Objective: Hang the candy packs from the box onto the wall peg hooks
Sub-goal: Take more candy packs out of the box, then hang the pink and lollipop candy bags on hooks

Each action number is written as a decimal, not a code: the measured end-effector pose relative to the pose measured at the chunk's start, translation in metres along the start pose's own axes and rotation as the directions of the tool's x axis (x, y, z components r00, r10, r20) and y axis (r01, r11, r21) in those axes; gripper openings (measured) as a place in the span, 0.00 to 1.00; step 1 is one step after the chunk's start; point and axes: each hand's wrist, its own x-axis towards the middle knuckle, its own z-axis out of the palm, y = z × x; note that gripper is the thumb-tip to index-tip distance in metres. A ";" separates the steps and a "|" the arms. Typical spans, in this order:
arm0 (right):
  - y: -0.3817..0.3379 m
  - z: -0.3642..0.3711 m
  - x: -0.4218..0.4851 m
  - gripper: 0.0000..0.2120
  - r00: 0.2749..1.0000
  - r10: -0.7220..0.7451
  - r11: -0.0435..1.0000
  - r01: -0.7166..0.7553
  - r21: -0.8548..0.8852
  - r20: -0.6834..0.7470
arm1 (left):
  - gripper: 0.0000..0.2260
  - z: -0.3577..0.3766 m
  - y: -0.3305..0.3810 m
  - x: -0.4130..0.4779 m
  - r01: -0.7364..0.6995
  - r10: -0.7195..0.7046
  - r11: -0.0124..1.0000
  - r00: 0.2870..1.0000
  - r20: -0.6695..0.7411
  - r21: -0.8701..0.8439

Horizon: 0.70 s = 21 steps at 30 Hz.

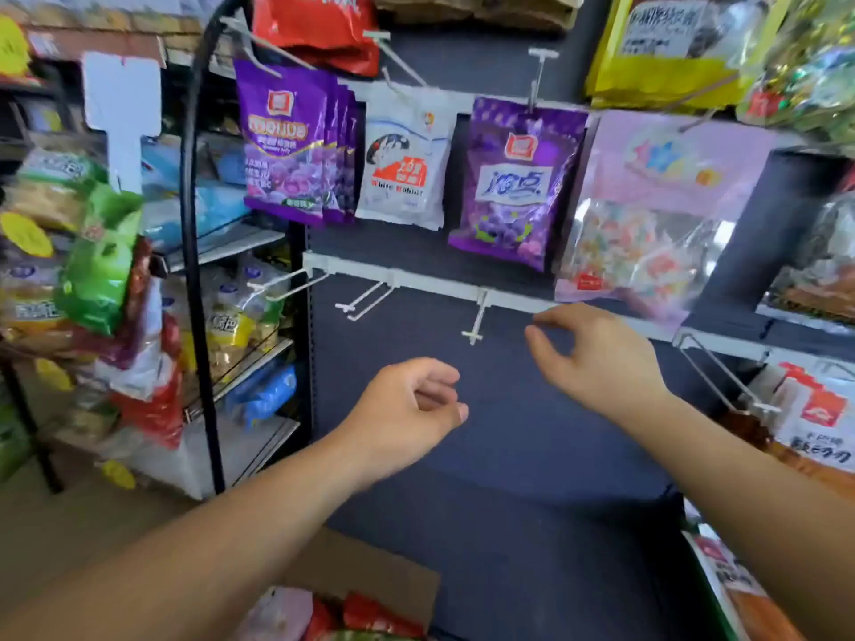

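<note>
Purple candy packs (pixel 516 182) flank a white pack (pixel 405 173) beside a pale pink pack (pixel 647 210) on dark blue-grey wall (pixel 509 432).

both bare arms reached forward; the left hand (pixel 407 411) was loosely curled and empty, the right hand (pixel 597 358) relaxed, fingers slightly bent.

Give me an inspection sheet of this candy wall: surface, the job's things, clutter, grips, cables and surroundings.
Surface: dark wall panel; bare peg hooks on the lower white rail.
Job's things: cardboard box at the bottom edge with packs inside; purple pack, white pack and pink pack hang on the upper row.
Clutter: nothing seen.
Grips: left hand loosely curled, holds nothing; right hand relaxed, holds nothing, just below the pink pack.
Cables: nothing seen; the black curved tube looks like rack frame.
Surroundings: wire rack with snack bags at left; more packs at right.
</note>
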 end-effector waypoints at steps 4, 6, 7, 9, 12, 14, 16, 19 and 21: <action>-0.051 0.061 -0.074 0.11 0.969 -0.023 0.994 -0.003 0.107 0.245 | 0.12 -0.016 -0.073 -0.042 0.093 -0.093 0.994 0.996 0.004 0.051; -0.067 0.107 -0.114 0.13 0.911 -0.012 0.987 -0.055 0.152 0.412 | 0.11 -0.022 -0.121 -0.066 0.156 -0.156 0.986 0.988 -0.011 0.056; -0.073 0.131 -0.134 0.14 0.872 -0.002 0.977 -0.103 0.187 0.489 | 0.10 -0.024 -0.147 -0.079 0.195 -0.194 0.979 0.981 -0.017 0.059; -0.082 0.180 -0.179 0.17 0.787 0.010 0.940 -0.218 0.262 0.617 | 0.07 -0.026 -0.201 -0.107 0.281 -0.281 0.958 0.960 -0.016 0.053; -0.094 0.236 -0.241 0.21 0.644 0.008 0.878 -0.370 0.303 0.765 | 0.07 -0.025 -0.289 -0.153 0.479 -0.475 0.874 0.877 -0.063 0.077; -0.103 0.265 -0.271 0.21 0.565 -0.001 0.844 -0.442 0.304 0.825 | 0.18 -0.025 -0.342 -0.181 0.592 -0.586 0.788 0.805 -0.090 0.169; -0.106 0.294 -0.290 0.12 0.509 0.024 0.800 -0.525 0.289 0.860 | 0.23 -0.023 -0.376 -0.204 0.630 -0.662 0.687 0.748 -0.046 0.363; -0.109 0.339 -0.306 0.06 0.444 0.090 0.750 -0.619 0.233 0.891 | 0.34 -0.025 -0.405 -0.221 0.531 -0.696 0.523 0.718 -0.027 0.667; -0.113 0.362 -0.317 0.04 0.426 0.073 0.770 -0.599 0.220 0.902 | 0.39 -0.029 -0.417 -0.229 0.449 -0.708 0.410 0.705 -0.033 0.793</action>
